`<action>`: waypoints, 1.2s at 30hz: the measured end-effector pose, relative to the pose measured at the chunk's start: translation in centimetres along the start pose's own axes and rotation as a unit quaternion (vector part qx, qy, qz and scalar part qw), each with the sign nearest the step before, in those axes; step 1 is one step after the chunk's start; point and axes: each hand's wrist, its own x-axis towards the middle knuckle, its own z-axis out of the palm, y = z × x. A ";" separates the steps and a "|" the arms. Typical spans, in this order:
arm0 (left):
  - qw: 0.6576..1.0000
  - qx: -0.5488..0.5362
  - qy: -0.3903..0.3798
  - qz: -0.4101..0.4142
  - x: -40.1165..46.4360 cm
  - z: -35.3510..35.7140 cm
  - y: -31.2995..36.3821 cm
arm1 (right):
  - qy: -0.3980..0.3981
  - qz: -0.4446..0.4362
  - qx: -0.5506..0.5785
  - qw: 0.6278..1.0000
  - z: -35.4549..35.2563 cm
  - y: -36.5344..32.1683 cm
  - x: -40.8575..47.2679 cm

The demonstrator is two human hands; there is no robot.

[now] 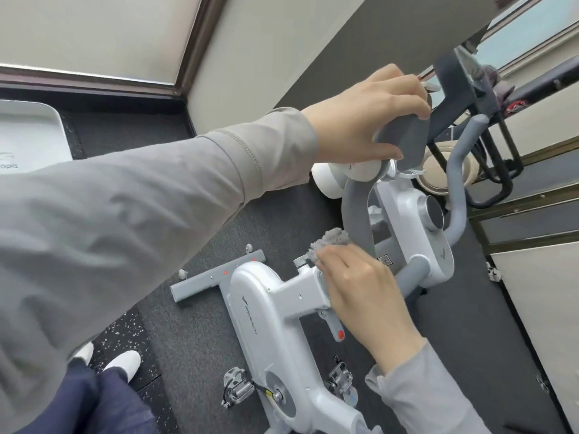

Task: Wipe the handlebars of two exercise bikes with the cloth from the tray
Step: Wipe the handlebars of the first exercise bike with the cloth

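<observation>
The right hand clenches a fluffy grey cloth against the near grey loop of the handlebars, while the left hand grasps the grey pad at the bar's top to steady the white exercise bike. The wipe would likely go best with the cloth wrapped around the tube and drawn along its curve. The frame's lettering appears to read "MERACH"; print on the white tray at far left is cut off.

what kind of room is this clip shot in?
Probably a small gym or home workout room. A white exercise bike with grey handlebars stands on a dark speckled rubber floor, and black metal equipment sits by the wall behind it.
</observation>
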 end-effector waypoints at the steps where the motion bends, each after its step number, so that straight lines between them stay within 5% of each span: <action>1: 1.000 0.000 -0.001 0.001 0.0 0.0 0.0 | -0.003 0.012 0.014 1.000 0.1 -0.1 -0.6; 5: 1.000 0.000 -0.004 0.004 -0.1 -0.1 0.1 | 0.047 0.041 0.062 0.996 0.5 -0.4 -3.0; 12: 1.000 0.013 0.006 0.006 -0.2 0.1 0.1 | 0.325 0.104 0.112 0.933 -1.0 -0.3 -2.4; 24: 0.999 0.054 -0.003 0.011 -0.3 0.1 0.1 | 0.257 0.288 0.167 0.907 1.5 1.4 -4.0; 29: 0.979 0.191 -0.014 0.075 -1.1 0.5 2.5 | 0.231 0.309 0.180 0.905 1.7 2.2 -6.0; 32: 0.978 0.170 -0.055 0.108 -2.6 2.1 5.2 | 0.274 0.294 0.204 0.893 1.6 1.7 -5.5; 36: 0.977 0.148 -0.142 0.054 -5.1 4.5 6.4 | 0.275 0.266 0.248 0.890 2.0 2.2 -5.2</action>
